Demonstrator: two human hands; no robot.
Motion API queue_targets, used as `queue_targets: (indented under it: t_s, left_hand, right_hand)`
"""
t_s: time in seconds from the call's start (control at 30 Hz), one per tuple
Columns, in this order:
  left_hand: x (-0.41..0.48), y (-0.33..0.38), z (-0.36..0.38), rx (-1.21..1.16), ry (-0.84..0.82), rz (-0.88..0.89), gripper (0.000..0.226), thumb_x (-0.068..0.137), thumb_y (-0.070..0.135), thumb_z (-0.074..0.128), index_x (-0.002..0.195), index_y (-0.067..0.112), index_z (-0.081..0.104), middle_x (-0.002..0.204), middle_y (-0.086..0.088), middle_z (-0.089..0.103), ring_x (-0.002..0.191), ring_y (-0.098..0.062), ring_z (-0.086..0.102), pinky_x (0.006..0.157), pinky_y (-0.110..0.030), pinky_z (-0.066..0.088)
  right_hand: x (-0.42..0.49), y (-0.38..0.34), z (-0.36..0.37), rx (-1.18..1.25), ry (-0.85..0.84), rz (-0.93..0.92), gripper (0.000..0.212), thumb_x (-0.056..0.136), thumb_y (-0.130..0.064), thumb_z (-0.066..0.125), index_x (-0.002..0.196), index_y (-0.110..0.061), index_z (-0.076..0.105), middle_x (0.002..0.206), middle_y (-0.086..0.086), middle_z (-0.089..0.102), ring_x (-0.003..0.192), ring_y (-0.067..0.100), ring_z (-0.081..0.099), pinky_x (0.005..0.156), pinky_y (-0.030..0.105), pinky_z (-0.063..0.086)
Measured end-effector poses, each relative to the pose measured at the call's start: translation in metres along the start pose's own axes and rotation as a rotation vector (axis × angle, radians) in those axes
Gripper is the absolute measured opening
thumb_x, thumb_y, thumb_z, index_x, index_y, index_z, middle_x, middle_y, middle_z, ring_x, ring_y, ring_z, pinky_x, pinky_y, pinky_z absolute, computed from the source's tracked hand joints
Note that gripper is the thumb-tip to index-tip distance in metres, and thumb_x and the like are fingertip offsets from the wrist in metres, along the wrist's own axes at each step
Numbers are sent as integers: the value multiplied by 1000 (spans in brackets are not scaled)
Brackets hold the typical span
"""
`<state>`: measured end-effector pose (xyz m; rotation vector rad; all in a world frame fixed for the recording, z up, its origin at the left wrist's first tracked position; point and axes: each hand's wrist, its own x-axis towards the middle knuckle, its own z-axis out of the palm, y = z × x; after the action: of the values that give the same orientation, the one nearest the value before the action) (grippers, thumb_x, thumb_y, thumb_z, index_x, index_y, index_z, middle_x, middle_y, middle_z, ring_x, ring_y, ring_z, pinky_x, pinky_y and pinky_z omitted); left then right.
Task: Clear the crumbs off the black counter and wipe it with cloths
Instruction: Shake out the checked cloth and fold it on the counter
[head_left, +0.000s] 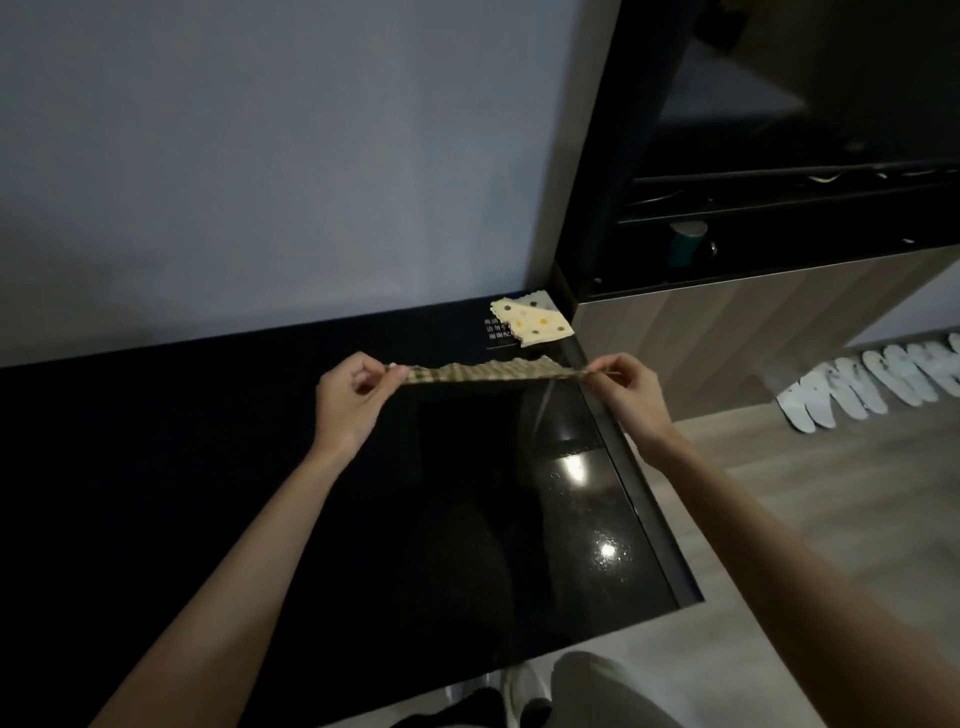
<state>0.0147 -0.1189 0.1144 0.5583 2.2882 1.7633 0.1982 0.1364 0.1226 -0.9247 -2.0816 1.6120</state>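
Since the checked cloth (483, 371) looks thin, light and floppy, it'll prob sag w/o tension. L hand (353, 400) and R hand (626, 389) each pinch one end, stretching it taut above the black counter (208, 467). Corners are good holds; bunch it for wiping. Dotted cloth (535, 322) lies at far corner.

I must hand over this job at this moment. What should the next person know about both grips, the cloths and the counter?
Left-hand grip: pinches the left end of the checked cloth.
Right-hand grip: pinches the right end; the cloth is stretched between them, above the black counter.
Dotted cloth: lies at the counter's far right corner, by the wall.
Done: cannot tell; no crumbs show on the dark glossy top.
Left: probably lay the checked cloth down and wipe.
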Motion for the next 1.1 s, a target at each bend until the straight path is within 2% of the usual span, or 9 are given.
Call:
queue_targets:
  t_s: [0.23,0.37,0.43,0.53,0.7,0.77,0.87,0.97,1.1]
  left_hand:
    - [-46,-54,25,116,-146,-278,12,76,16,74,74,8,65,76,-4,71,77,-16,69,75,-32,56]
    - [-57,-69,37,115,-167,-431,13,79,19,70,79,8,64,81,-6,71,81,-19,69,80,-40,55]
    - [-51,-71,45,123,-118,-465,15,80,23,69,81,9,63,82,-5,70,81,-17,68,79,-37,55]
    - [-32,-74,58,211,2,-479,19,81,29,68,81,11,62,83,-1,68,79,-11,64,70,-24,50]
    - [8,-98,72,329,61,-539,20,82,36,66,80,16,60,79,6,63,78,-8,61,61,-19,43]
    - [21,-112,74,369,61,-573,21,82,38,66,83,18,59,83,5,62,81,-11,60,65,-21,44]
    - [30,-127,73,432,54,-645,28,80,43,66,95,21,56,96,5,60,89,-12,57,75,-28,46]
    - [24,-125,71,594,31,-483,38,79,44,67,110,28,51,103,11,48,100,-8,45,78,-28,43]
    - [-9,-98,95,661,-211,-214,33,76,43,68,105,36,54,100,18,46,96,-1,41,76,-20,36]
  right_hand:
    - [0,85,-8,-235,-221,132,23,84,-3,68,76,-24,63,84,0,68,84,17,62,81,31,48]
    - [11,103,-12,-266,-304,189,19,84,-6,69,77,-22,63,83,-1,68,83,16,62,76,22,49]
    - [24,108,-11,-282,-330,196,12,85,-15,70,79,-25,65,88,2,70,88,19,66,82,31,54]
    - [51,121,-2,-290,-310,180,3,84,-26,70,81,-27,68,90,0,73,90,17,68,89,44,54]
    - [90,111,30,-296,-217,198,12,90,-26,64,98,-17,67,94,0,68,92,15,65,77,23,48]
    - [103,116,44,-306,-186,209,19,90,-26,63,103,-13,67,98,1,68,97,16,64,79,24,47]
    - [112,124,59,-437,-152,195,31,90,-26,64,118,-13,61,119,5,62,113,20,55,97,33,47]
    - [115,126,69,-703,-156,-62,30,90,-28,62,119,-20,60,127,3,54,120,24,42,102,37,38]
    - [127,112,97,-834,-434,-269,29,93,-35,57,120,-28,61,126,-4,57,115,20,42,97,39,37]
